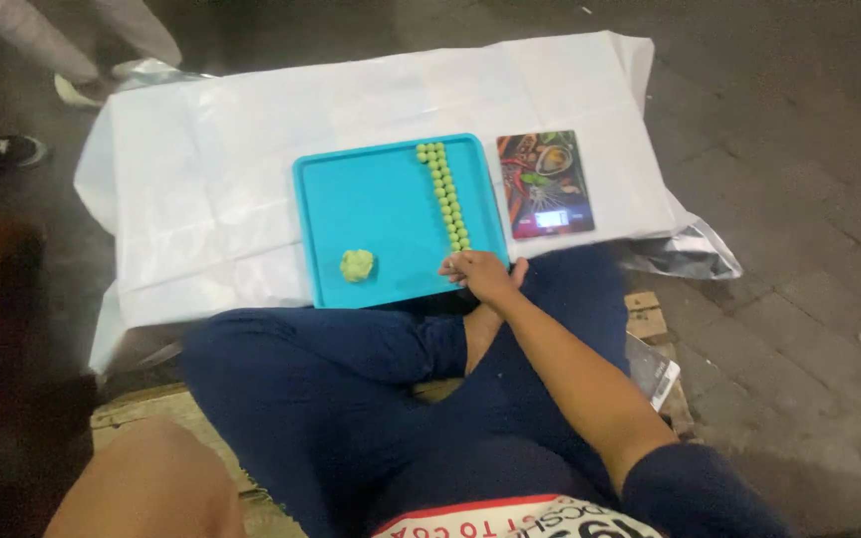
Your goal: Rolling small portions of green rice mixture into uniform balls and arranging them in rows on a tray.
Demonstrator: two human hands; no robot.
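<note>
- Hand on the right (478, 271) rests at the near end of the double row of small green dough balls (442, 194) on the flat turquoise plastic tray (371, 189), fingers curled; contents hidden, apparently adding a ball.
- Left hand is out of view.
- Next ball needs pinching from the one green dough lump (357, 265).
- Roughly twenty balls, one tray, one dark rectangular kitchen scale (545, 184).

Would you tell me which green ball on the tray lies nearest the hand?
The last ball at the near end of the row, beside the right hand; the others run away across the tray.
</note>
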